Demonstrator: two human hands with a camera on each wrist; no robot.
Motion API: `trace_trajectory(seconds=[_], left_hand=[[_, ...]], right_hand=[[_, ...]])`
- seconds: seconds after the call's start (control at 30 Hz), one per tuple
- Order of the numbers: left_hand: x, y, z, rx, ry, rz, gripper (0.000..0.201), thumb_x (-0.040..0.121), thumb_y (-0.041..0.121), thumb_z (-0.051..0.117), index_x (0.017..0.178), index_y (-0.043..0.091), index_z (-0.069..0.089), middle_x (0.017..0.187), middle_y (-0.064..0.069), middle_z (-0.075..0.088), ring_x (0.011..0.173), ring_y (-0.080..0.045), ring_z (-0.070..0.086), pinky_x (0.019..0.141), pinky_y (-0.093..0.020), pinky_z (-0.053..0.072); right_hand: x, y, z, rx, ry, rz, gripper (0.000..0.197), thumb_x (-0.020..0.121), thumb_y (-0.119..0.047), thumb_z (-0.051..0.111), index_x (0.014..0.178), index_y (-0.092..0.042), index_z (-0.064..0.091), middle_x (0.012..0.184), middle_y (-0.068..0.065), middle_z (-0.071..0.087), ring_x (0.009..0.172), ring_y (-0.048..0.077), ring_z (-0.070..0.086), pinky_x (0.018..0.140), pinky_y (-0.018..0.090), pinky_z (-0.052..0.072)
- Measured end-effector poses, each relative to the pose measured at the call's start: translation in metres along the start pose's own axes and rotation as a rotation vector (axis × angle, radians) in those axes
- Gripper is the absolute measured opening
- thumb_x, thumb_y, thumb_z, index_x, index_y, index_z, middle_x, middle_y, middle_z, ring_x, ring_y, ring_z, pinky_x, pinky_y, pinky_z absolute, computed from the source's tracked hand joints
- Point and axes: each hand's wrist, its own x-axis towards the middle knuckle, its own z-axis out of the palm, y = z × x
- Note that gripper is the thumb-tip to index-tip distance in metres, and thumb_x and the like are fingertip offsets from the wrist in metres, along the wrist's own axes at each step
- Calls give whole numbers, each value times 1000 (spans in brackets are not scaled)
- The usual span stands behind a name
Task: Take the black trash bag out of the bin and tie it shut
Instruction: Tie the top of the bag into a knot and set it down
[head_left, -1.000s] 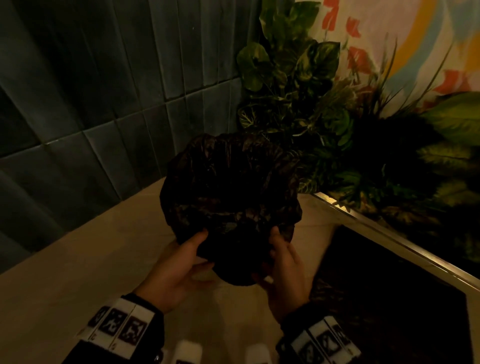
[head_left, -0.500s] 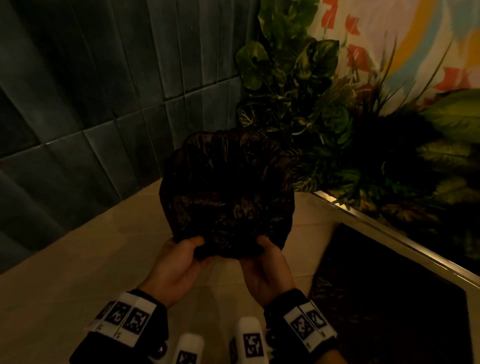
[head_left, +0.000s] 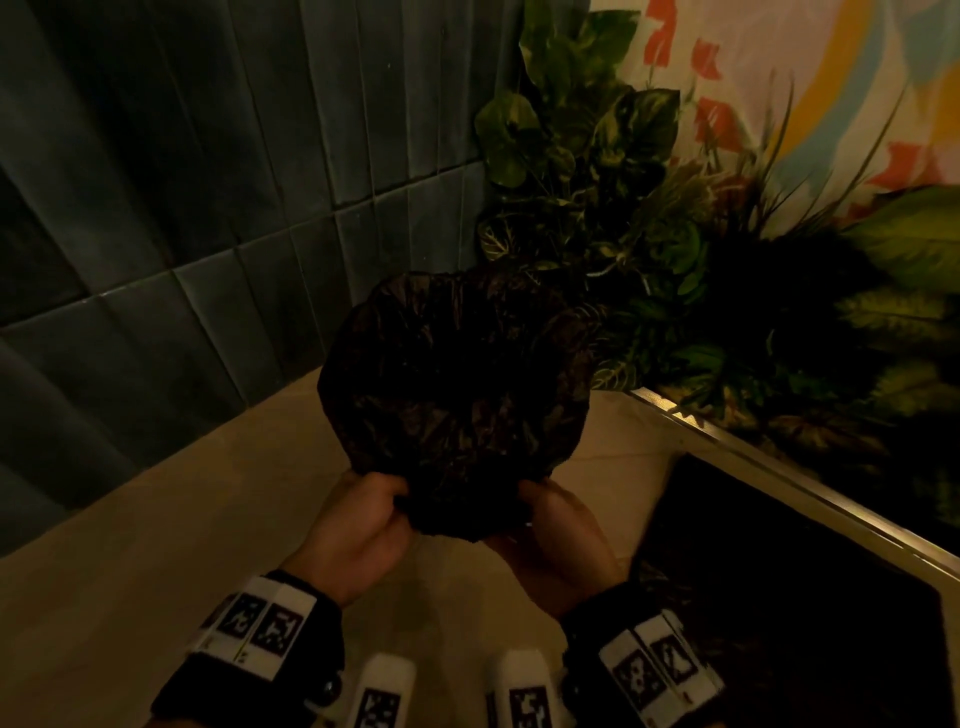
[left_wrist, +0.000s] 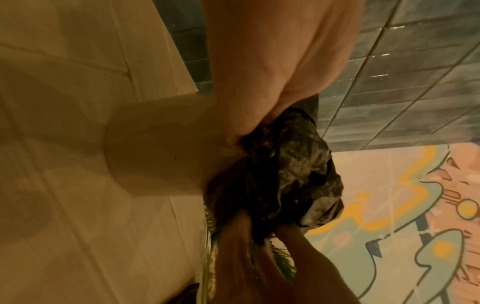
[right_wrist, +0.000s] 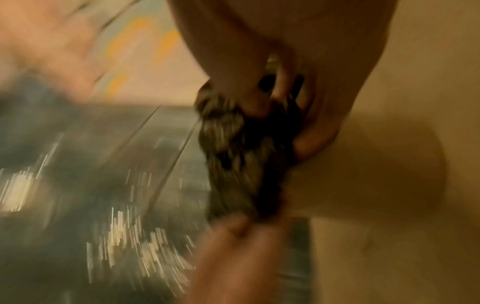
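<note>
Fingers (head_left: 387, 493) gripping black trash bag (head_left: 457, 379), beige floor (head_left: 130, 545)

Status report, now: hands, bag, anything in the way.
Left hand and right hand: each has a grip on the black trash bag. Bag on the pale bin, rim gathered, not tied. Plants close behind; nothing blocking.

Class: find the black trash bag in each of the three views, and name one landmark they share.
Head: bag at centre, held by both hands.
Left wrist: bag right of centre.
Right wrist: bag at centre, blurred.
Shared landmark: the blue tile wall.
</note>
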Motion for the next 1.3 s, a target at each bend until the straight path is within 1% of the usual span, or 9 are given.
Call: trace_trajectory(seconds=[0.13, 0.33, 0.47, 0.57, 0.73, 0.9, 1.07, 1.2, 1.3], left_hand=[[2, -1, 2, -8, 3, 64, 46, 88, -18, 35, 99, 13, 66, 99, -9, 70, 91, -24, 63, 74, -34, 58], [6, -6, 1, -36, -7, 130, 33, 88, 1, 53, 119, 9, 63, 116, -12, 69, 104, -28, 67, 79, -34, 59], [1, -3, -3, -7, -117, 94, 49, 84, -17, 41, 119, 10, 62, 122, -12, 66, 112, -30, 62, 94, -42, 53], [-2, -2, -3, 177, -31, 112, 45, 86, -13, 43, 116, 13, 64, 119, -10, 68, 106, -32, 63, 78, -33, 56], [-9, -4, -17, 366, 221, 194, 52, 83, 8, 67, 130, 16, 46, 114, -9, 64, 92, -22, 60, 67, -30, 49], [-23, 12, -1, 112, 78, 77, 17, 88, 12, 57, 102, 9, 65, 100, -11, 69, 88, -32, 65, 79, -42, 53], [-9, 18, 3, 189, 119, 162, 26, 84, 18, 67, 109, 14, 67, 104, -4, 74, 88, -18, 72, 66, -29, 58], [0, 16, -1, 103, 134, 105, 21, 88, 0, 58, 107, 7, 66, 107, -13, 71, 97, -28, 68, 82, -39, 55], [8, 16, -1, 72, 81, 36, 40, 84, -11, 47, 119, 4, 61, 115, -18, 66, 105, -34, 62, 90, -43, 50]], right_hand=[[-22, 8, 2, -378, 486, -345, 20, 82, -27, 66, 90, -16, 51, 97, 16, 61, 66, 21, 59, 53, 32, 49], [-37, 18, 43, -189, 40, -185, 45, 79, -52, 61, 109, -18, 59, 102, 2, 69, 87, 21, 70, 66, 34, 58], [-15, 18, 40, -57, 116, -74, 38, 78, -33, 72, 101, -4, 65, 106, 8, 73, 92, 23, 69, 68, 31, 55], [-8, 15, 34, -8, 140, 19, 17, 83, -24, 69, 96, -14, 64, 98, 7, 68, 78, 20, 58, 54, 28, 35], [-7, 12, 35, 192, 52, 11, 22, 93, -5, 53, 109, -14, 66, 97, 4, 72, 87, 23, 65, 69, 32, 51], [-4, 13, 38, 305, 29, -15, 31, 93, 10, 40, 112, -4, 61, 95, 10, 68, 78, 22, 63, 58, 26, 55], [-1, 11, 36, 335, -6, -25, 38, 85, 15, 37, 105, -3, 63, 98, 13, 68, 82, 27, 64, 66, 32, 56], [-12, 2, 36, 461, -128, -27, 20, 83, -2, 44, 72, -9, 60, 77, 7, 60, 70, 25, 62, 59, 36, 53], [-10, 1, 41, 369, -148, -59, 32, 87, -32, 59, 115, -16, 64, 109, 5, 71, 103, 29, 66, 75, 37, 56]])
